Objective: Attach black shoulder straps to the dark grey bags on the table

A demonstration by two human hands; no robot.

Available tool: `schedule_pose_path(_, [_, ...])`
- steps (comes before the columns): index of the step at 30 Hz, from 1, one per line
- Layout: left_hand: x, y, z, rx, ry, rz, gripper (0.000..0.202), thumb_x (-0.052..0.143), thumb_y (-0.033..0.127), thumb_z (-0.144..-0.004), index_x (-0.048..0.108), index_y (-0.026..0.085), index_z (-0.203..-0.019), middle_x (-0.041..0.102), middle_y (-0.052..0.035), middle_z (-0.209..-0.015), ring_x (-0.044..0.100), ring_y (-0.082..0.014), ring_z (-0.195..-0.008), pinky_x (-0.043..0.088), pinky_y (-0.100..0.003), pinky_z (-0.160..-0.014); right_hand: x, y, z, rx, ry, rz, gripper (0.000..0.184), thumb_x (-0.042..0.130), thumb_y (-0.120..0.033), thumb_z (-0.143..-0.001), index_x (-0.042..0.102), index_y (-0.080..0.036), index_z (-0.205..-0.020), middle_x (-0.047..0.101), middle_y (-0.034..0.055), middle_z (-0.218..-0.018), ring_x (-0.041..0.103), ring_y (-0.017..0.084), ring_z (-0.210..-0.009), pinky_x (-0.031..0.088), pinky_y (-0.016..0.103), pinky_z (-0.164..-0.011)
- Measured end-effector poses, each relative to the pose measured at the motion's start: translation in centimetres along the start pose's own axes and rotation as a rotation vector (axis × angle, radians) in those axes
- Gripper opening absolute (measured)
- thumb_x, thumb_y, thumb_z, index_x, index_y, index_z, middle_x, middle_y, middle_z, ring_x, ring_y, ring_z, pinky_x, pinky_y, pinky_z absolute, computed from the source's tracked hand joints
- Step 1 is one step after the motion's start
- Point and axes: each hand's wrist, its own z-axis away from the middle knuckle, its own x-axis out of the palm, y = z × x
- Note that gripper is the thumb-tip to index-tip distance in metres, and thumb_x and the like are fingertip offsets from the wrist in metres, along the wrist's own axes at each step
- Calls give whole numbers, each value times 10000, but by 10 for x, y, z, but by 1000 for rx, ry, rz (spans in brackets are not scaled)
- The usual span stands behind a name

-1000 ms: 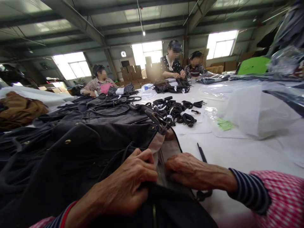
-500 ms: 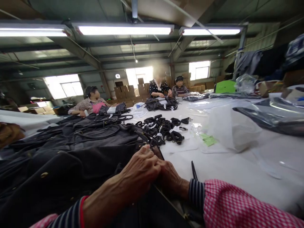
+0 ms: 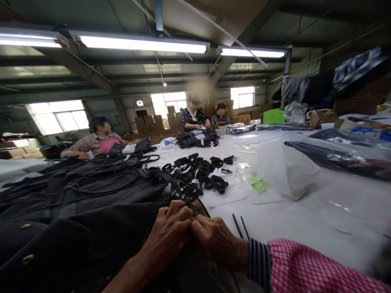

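Both hands are at the edge of a black bag (image 3: 122, 224) that lies in front of me. My left hand (image 3: 171, 226) has its fingers bent over the bag's edge and closed on it. Beside it, my right hand (image 3: 218, 240) pinches the same edge, thumb near the left fingertips. Past the knuckles shows a brownish-grey patch of the bag (image 3: 200, 207). What lies under the fingers is hidden. Just beyond my hands is a pile of coiled black straps (image 3: 201, 169) with white wraps.
More black bags (image 3: 100, 183) are heaped at left. Clear plastic bags (image 3: 284, 167), a green scrap (image 3: 258, 184) and two thin dark prongs (image 3: 241, 226) lie on the white table (image 3: 293, 219). Several co-workers sit or stand across it, one in a dotted top (image 3: 195, 118).
My left hand no longer overlaps the right; the two now sit side by side on the bag's edge. The view has turned a little to the right.
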Motion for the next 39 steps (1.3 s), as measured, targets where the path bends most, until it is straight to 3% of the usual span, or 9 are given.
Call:
schedule_pose_path(8, [8,-3,-7,-179,-47,408,207,616,107,-788,716,257,-688,687,20,-819,503,-213,-1118,419,-316,-886,-11,4,-5,146,-87,-271,182,505,-57,-874,598,-180,-971,649,8,-837,584,143,-697,361,258,-605])
schedule_pose_path(13, [16,2,0,-146,14,302,180,661,111,-814,641,214,-668,717,23,-876,500,-242,-1182,403,-385,-964,-33,62,-27,394,24,-3,47,561,-198,-937,584,-196,-979,670,57,-1006,605,201,-945,428,282,-763])
schedule_pose_path(17, [24,4,5,65,194,136,198,582,75,-909,631,240,-811,729,33,-1024,399,-247,-1383,147,-540,-1195,-25,107,-44,554,-123,260,233,673,-255,-870,589,-160,-1066,694,140,-1034,565,305,-1092,449,320,-761])
schedule_pose_path(19, [28,1,6,158,235,105,262,479,43,-950,593,228,-802,710,31,-947,526,-188,-1258,75,-509,-1229,-17,116,-48,582,-144,265,289,658,-162,-838,590,-139,-1118,706,141,-973,580,300,-1068,445,312,-754])
schedule_pose_path(23, [32,-8,4,150,193,100,281,432,43,-945,552,217,-760,647,42,-794,631,-138,-881,213,-441,-1194,-24,112,-49,580,-85,258,281,539,-88,-862,614,-153,-1125,692,118,-988,579,250,-1063,421,300,-817])
schedule_pose_path(29, [26,-9,-2,17,91,125,165,541,127,-923,596,214,-794,665,7,-850,611,-190,-888,316,-471,-1108,-86,63,11,488,-35,108,268,567,-128,-817,668,-222,-1047,627,34,-869,561,180,-798,376,280,-725])
schedule_pose_path(33, [23,-8,-5,1,68,80,130,561,143,-913,597,199,-801,659,-23,-879,585,-214,-907,372,-457,-1021,-115,36,71,501,-270,-305,237,637,-178,-800,692,-223,-1027,630,-12,-783,558,151,-724,393,261,-680])
schedule_pose_path(36, [23,-7,-5,13,71,54,134,542,157,-922,593,201,-806,654,-18,-868,579,-212,-899,382,-442,-997,-128,53,97,636,-214,-601,210,643,-301,-841,705,-189,-1008,672,8,-823,600,150,-726,429,246,-626])
schedule_pose_path(39, [22,-6,-5,41,102,29,152,512,157,-930,585,209,-807,648,-5,-851,582,-209,-886,379,-435,-1000,-139,94,108,813,1,-495,244,588,-360,-856,696,-151,-919,653,29,-752,588,153,-648,428,261,-569])
